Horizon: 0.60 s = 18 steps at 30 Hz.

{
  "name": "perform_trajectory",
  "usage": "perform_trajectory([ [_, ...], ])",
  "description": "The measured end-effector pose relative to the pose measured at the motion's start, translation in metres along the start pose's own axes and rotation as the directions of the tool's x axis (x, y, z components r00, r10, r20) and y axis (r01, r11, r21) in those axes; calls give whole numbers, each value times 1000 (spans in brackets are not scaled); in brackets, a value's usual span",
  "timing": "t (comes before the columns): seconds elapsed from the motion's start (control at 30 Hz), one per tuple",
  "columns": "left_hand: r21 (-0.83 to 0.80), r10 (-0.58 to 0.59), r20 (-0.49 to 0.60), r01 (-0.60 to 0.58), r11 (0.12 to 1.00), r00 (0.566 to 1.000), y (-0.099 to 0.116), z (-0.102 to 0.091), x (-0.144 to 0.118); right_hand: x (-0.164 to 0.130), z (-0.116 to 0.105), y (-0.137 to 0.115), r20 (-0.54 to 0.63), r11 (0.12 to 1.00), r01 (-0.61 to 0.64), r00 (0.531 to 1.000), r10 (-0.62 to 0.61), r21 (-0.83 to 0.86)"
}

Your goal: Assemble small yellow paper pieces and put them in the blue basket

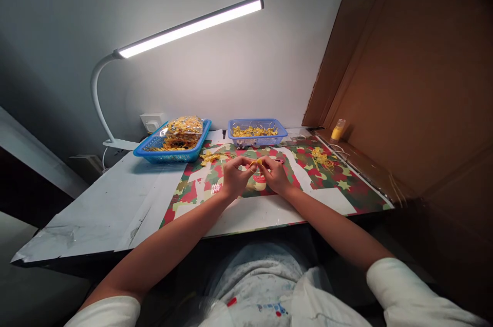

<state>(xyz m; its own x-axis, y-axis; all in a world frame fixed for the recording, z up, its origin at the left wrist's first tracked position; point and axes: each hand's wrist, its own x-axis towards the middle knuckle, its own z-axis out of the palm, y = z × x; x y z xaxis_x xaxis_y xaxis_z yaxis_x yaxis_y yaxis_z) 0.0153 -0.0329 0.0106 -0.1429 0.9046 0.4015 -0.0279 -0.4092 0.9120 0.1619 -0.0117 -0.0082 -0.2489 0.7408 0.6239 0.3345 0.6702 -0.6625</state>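
Yellow piece (259, 161): It is held up between the two hands, over the patterned sheet (356, 194) that is laid on the worktop (88, 206). Its shape is too small to be made out.
Left hand (238, 177): The grip is closed, with one end pinched by thumb and finger.
Right hand (275, 175): This grip is closed too, pinched on the other end. A small pink thing (281, 161) is seen just beside it; whether it is held cannot be told.
Blue basket (169, 156): It is heaped with yellow bits, with a clear bag (188, 124) on top.
Purple basket (257, 140): Many yellow bits are held in this one too.
Yellow bunch (211, 157): It is set near the left hand.
Yellow strands (322, 159): These are left in a loose pile at the right.
Done and left: One piece seems half worked, and many seem to be left. Which basket is for finished ones cannot be told.
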Motion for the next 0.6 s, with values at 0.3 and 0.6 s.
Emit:
perform_trajectory([
  [0.3, -145, -141, 9, 141, 979, 990, -4, 3, 6, -1, -3, -6, 15, 998, 36, 999, -37, 53],
  [0.6, -319, -461, 133, 479, 818, 877, -6, 7, 9, -1, -6, -3, 25, 997, 69, 997, -70, 21],
])
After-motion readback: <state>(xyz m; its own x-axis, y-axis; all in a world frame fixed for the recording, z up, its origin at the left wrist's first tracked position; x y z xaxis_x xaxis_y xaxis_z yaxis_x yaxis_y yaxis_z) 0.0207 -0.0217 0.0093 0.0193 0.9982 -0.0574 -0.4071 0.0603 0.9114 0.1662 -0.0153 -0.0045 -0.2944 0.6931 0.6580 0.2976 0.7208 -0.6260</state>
